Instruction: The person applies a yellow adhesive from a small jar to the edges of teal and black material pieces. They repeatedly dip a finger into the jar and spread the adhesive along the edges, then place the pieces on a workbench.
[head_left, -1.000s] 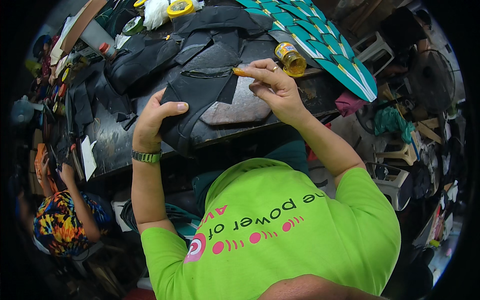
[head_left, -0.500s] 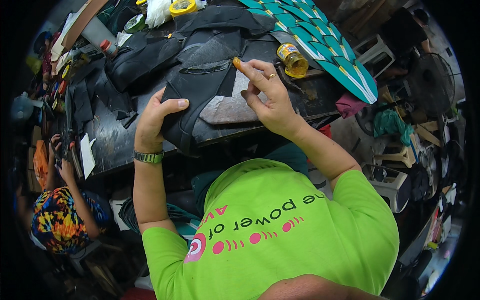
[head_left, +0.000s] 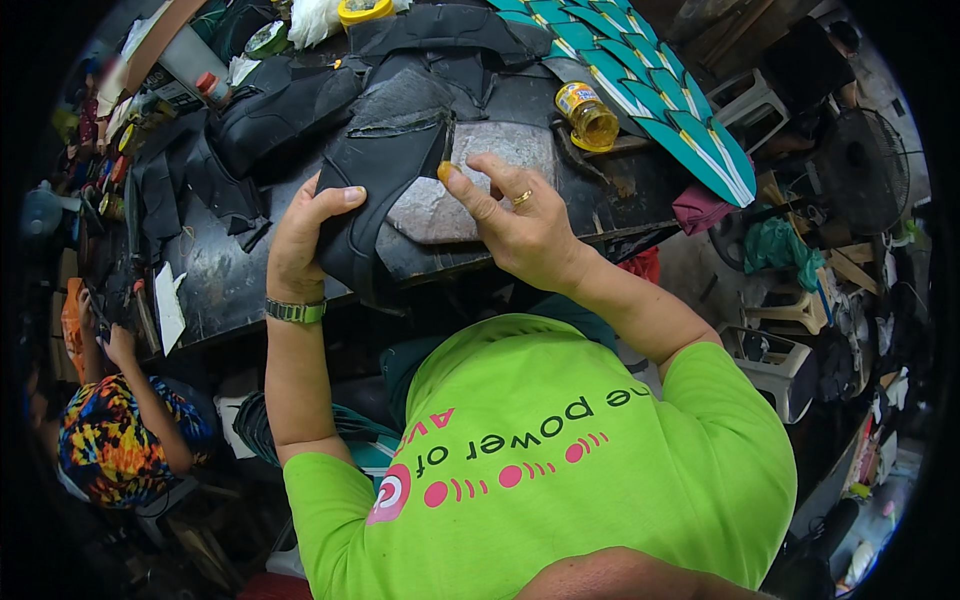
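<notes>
My left hand (head_left: 303,240) grips the near end of a black shoe-upper piece (head_left: 365,195), thumb on top and fingers underneath. The piece reaches away over a grey stone slab (head_left: 440,212), toward another black piece with a rough grey patch (head_left: 400,98). Just right of the black edge is my right hand (head_left: 532,228), holding nothing. Its index finger is stretched out, the fingertip covered in something amber; the other fingers are loosely bent. Beyond this hand, a glass jar (head_left: 592,122) with amber contents lies tilted on the table, its mouth facing me.
More black pieces (head_left: 275,120) lie at the left of the dark table (head_left: 225,290). Overlapping green striped pieces (head_left: 690,150) spread along the right. A yellow-lidded tub (head_left: 365,10) stands at the back. Another person (head_left: 130,430) works at lower left. A fan (head_left: 860,170) is at right.
My right hand has moved down and left, toward me, with its index finger along the black piece's edge. More of the slab shows. The left hand keeps its grip.
</notes>
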